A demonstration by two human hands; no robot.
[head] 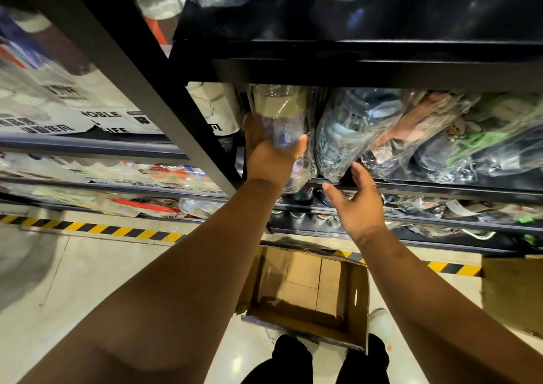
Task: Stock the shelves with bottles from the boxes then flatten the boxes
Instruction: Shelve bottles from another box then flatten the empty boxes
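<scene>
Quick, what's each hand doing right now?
Left hand: grips the clear plastic bottle.
Right hand: open, fingers relaxed, holding nothing.

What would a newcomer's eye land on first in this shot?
The two bare arms reaching up the middle: the left hand grips a clear bottle at the dark shelf, and the right hand is open just below the plastic-wrapped packs beside it. Next, the open cardboard box on the floor by the person's feet, with nothing visible inside, and the yellow-and-black tape along the shelf base.
</scene>
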